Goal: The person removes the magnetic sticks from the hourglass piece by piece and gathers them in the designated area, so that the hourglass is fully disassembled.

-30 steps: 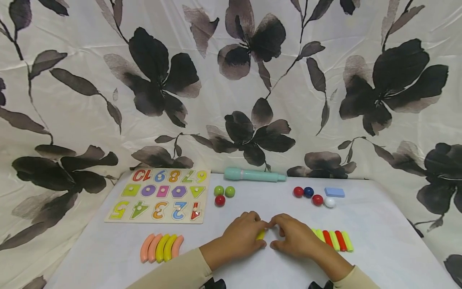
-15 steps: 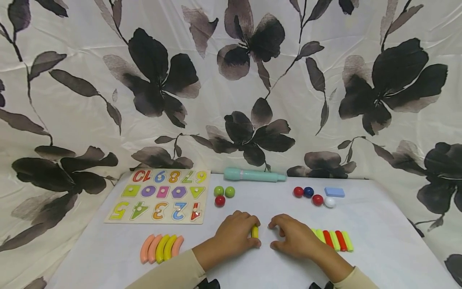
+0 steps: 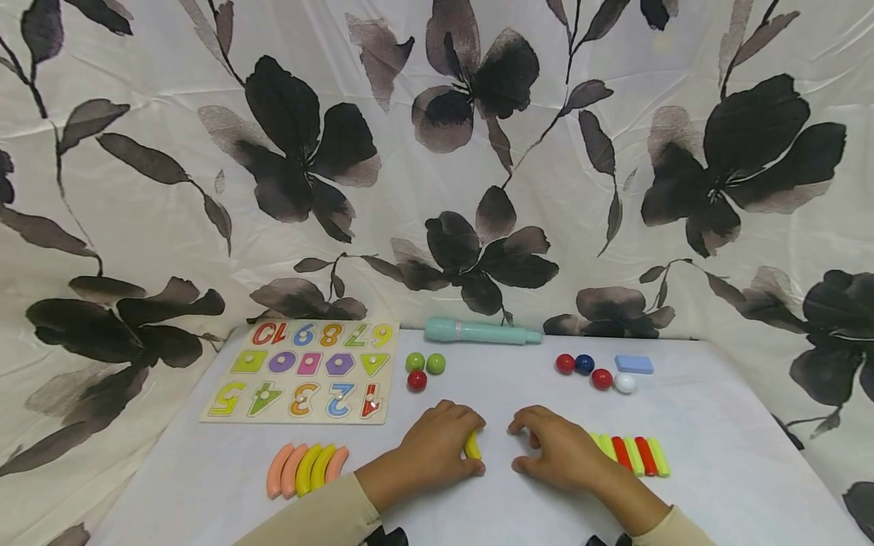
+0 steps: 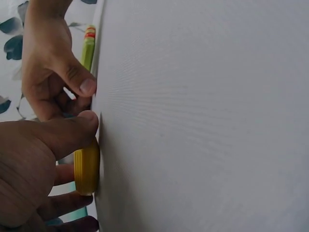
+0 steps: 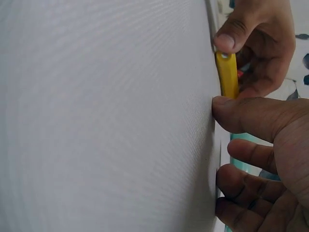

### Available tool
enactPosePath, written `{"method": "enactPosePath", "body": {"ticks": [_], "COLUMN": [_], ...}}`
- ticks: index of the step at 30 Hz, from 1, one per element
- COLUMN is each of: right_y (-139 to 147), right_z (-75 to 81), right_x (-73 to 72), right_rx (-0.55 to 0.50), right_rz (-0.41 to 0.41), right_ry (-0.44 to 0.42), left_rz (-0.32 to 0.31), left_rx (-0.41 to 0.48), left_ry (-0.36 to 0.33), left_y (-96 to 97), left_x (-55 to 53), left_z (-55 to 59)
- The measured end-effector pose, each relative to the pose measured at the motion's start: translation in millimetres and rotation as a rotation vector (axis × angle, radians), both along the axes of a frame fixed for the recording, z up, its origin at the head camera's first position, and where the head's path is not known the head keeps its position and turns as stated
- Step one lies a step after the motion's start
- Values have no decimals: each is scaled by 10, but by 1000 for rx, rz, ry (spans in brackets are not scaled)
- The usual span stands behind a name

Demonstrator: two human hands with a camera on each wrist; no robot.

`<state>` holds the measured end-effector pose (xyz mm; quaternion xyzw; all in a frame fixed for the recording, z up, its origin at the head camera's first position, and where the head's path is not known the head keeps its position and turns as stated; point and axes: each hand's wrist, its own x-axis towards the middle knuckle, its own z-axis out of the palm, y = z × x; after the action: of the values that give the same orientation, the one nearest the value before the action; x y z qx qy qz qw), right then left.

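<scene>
My left hand [image 3: 437, 447] pinches a small curved yellow piece [image 3: 473, 445] on the white tabletop. In the left wrist view its thumb sits at one end of the yellow piece [image 4: 87, 169], with the fingers along the far side. Across a short gap, my right hand [image 3: 556, 447] rests on the table with its fingers loosely bent and nothing between them. Left of the left hand lies a row of curved pink and yellow pieces [image 3: 305, 470]. Partly covered by the right hand is a row of lime and red sticks [image 3: 635, 456].
A wooden number and shape puzzle board [image 3: 297, 371] lies at the back left. Green and red balls [image 3: 416, 381] sit beside it, and a teal pen-like tube [image 3: 481, 331] behind. At the back right are red, blue and white balls [image 3: 602, 379] and a blue block [image 3: 633, 365].
My left hand has drawn back leftward from the right hand, taking the yellow piece along, and the piece has tilted slightly. The right hand has stayed in place.
</scene>
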<state>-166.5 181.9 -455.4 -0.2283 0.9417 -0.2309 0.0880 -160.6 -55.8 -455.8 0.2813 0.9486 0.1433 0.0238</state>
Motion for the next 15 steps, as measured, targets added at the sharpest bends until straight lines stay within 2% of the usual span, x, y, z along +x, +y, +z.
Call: {"method": "enactPosePath", "body": {"ticks": [7, 15], "right_y": [-3, 4], "right_z": [8, -6], "right_x": [11, 7], "right_rx": [9, 2], "right_rz": [-10, -6], "right_ry": [4, -6], "left_rz": [-10, -24], "left_rx": [-25, -25], "left_ry": [-36, -76], "left_y": [-146, -471], "left_x": [31, 179], "left_z": [9, 103]}}
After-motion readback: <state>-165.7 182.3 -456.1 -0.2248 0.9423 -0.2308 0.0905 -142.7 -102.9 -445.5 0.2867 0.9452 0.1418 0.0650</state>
